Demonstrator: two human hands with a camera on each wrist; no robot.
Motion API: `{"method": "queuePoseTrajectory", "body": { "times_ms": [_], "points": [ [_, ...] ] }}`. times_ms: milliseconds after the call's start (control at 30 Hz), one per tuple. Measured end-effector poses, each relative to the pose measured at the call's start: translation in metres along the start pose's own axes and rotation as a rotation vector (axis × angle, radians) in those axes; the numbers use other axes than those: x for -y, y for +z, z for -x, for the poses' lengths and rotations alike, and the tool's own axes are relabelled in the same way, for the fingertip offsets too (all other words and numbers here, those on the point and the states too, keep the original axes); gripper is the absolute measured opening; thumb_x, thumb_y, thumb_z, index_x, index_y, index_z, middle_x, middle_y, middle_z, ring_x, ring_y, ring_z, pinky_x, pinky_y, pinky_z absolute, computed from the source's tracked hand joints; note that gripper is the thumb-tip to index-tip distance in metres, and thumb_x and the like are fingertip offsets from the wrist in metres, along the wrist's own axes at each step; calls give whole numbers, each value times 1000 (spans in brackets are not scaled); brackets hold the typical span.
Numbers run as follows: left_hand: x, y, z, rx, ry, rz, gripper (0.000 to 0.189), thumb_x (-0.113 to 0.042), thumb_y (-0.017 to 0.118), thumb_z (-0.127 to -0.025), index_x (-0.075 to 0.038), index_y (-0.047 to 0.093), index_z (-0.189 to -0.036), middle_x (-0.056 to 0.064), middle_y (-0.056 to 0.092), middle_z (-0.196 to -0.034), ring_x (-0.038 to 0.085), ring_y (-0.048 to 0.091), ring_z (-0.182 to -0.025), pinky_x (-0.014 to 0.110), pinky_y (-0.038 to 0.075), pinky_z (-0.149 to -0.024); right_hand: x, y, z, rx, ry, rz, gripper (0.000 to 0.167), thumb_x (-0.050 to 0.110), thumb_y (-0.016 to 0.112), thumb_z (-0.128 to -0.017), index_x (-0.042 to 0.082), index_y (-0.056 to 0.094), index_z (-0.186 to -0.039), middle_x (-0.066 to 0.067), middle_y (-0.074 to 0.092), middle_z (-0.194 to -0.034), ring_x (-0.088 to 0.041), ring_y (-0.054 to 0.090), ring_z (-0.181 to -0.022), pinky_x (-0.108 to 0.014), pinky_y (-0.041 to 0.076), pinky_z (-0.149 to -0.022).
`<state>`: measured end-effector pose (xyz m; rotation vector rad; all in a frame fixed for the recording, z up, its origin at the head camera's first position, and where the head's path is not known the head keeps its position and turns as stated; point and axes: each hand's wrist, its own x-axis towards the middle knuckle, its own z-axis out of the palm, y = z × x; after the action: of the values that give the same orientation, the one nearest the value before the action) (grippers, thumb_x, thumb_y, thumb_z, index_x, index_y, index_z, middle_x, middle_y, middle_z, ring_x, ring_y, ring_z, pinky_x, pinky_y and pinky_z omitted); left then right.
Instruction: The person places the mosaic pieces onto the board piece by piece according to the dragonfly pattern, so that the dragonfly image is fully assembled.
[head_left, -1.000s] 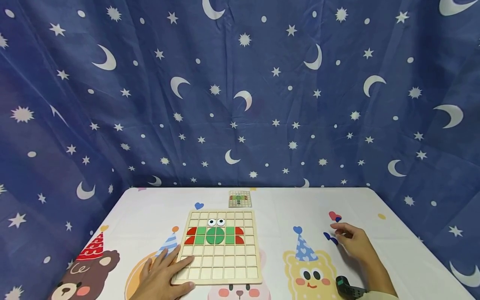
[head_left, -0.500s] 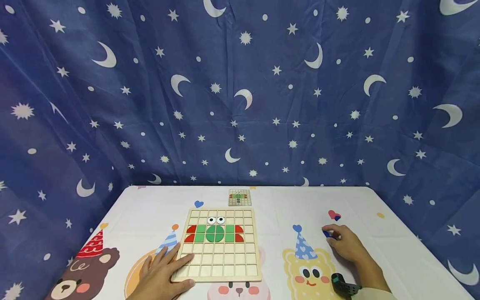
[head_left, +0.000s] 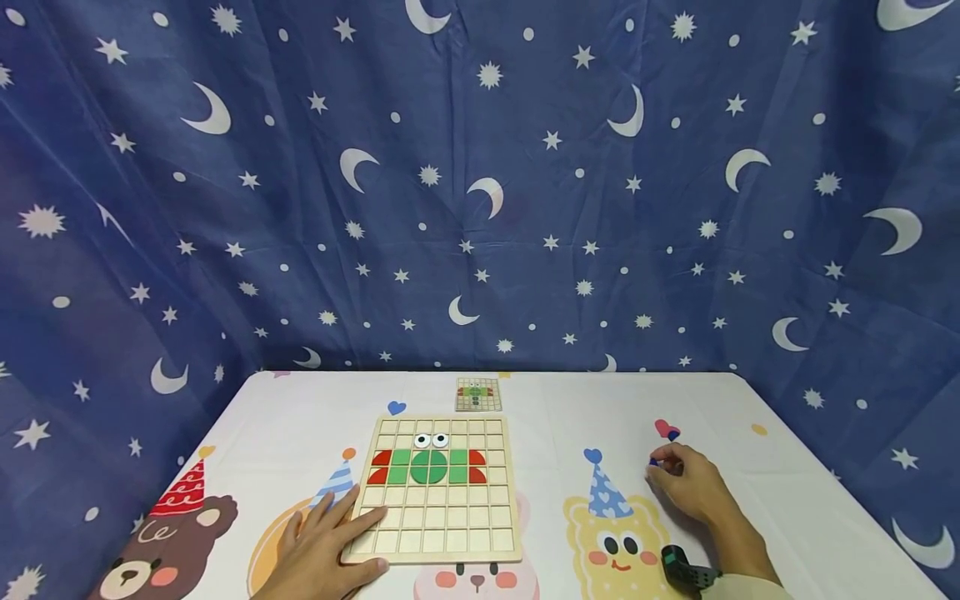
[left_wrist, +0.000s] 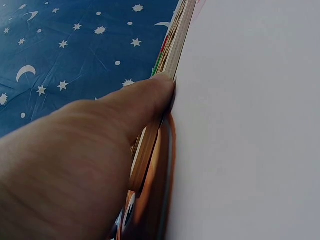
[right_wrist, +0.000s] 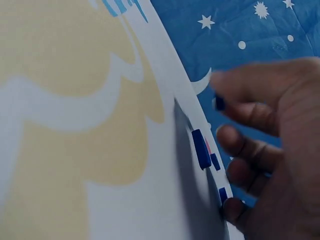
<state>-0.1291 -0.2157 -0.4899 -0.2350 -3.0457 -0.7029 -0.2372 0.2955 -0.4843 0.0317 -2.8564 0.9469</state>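
Observation:
My left hand [head_left: 322,546] rests on the near left corner of a wooden grid board [head_left: 423,540]. Its fingers lie extended over the board; the thumb [left_wrist: 145,100] touches the front edge in the left wrist view. On the board sit green pieces [head_left: 428,467], red pieces [head_left: 477,467] and two round eye pieces [head_left: 423,440]. At the right, my right hand [head_left: 693,487] pinches a small dark blue piece [right_wrist: 219,103] between thumb and index fingertip. Below those fingers, more blue pieces [right_wrist: 201,149] lie on the table; their full shape is partly hidden.
A small pattern card [head_left: 478,395] lies behind the board, showing a similar figure. The white tablecloth [head_left: 570,417] has printed cartoon animals and hearts. A blue curtain [head_left: 480,208] with moons and stars rises behind the table.
My right hand has moved slightly left to the blue pieces, and its thumb and index finger have closed on one of them. The left hand and the board stay in place.

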Motion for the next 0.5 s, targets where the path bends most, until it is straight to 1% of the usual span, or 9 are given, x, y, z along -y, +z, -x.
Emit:
{"method": "queuePoseTrajectory", "body": {
  "times_ms": [100,233,400,500],
  "points": [
    [0,0,0,2,1,-2,69,-71,66,-72,-33,62,-131,8,40,-148,45,22,-137,69,9,-100,2,-2,1,-72,-20,-33,22,18,74,-83,4,66,-97,-2,56,-80,-20,49,-75,-33,42,-64],
    [1,0,0,4,-2,-1,70,-71,66,-72,-33,62,-130,9,40,-148,46,22,-137,70,9,-99,9,-5,0,-167,-82,-55,17,16,76,-81,7,68,-92,1,58,-76,-17,48,-73,-27,39,-59],
    [1,1,-1,-8,-1,9,70,-72,65,-72,-33,63,-130,9,41,-148,46,23,-136,71,9,-99,24,-9,0,-213,-149,-68,16,14,77,-78,8,70,-91,4,58,-74,-17,47,-71,-27,38,-58],
    [2,2,-1,-20,7,10,70,-73,64,-72,-33,63,-129,9,41,-147,46,24,-136,71,9,-99,36,-13,2,-251,-216,-71,16,12,79,-76,10,70,-89,5,56,-72,-18,48,-69,-27,39,-58]
  ]
}}
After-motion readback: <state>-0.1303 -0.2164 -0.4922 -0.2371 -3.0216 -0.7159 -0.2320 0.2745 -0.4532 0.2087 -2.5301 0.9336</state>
